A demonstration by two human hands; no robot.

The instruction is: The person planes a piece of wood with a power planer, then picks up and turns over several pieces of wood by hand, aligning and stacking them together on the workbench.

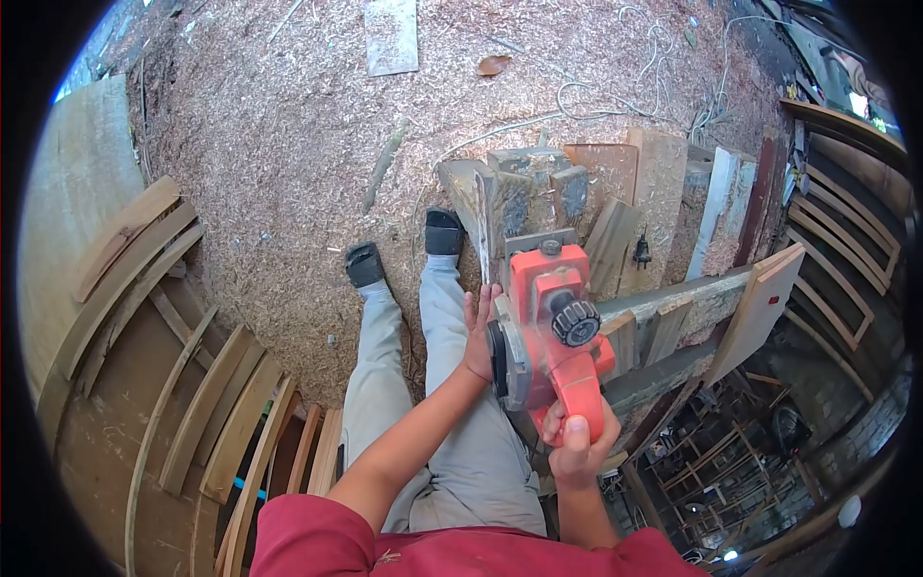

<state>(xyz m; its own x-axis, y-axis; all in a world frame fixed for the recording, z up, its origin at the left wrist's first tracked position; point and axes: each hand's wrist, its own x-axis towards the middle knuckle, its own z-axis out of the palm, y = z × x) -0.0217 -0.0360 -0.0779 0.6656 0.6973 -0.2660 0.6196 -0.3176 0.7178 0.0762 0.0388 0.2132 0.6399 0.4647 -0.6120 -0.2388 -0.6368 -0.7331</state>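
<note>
A red electric planer (556, 332) with a black knob is in front of me, right of my legs. My right hand (577, 444) is closed round its rear handle, thumb on top. My left hand (478, 332) lies along the planer's left side, beside its black round cover, with the fingers stretched forward. Whether its palm presses on the planer or on wood beneath is hidden. Under and ahead of the planer is a wooden bench or beam (471, 192), with thick blocks (534, 159) at its far end. The planer's underside cannot be seen.
Wood shavings (279, 154) cover the ground. Curved wooden pieces (207, 413) stack up at left, and slatted frames (846, 250) stand at right. A black plug (642, 252) lies on boards (657, 183). A pale cord (538, 123) crosses the ground. An upright board (755, 313) stands right.
</note>
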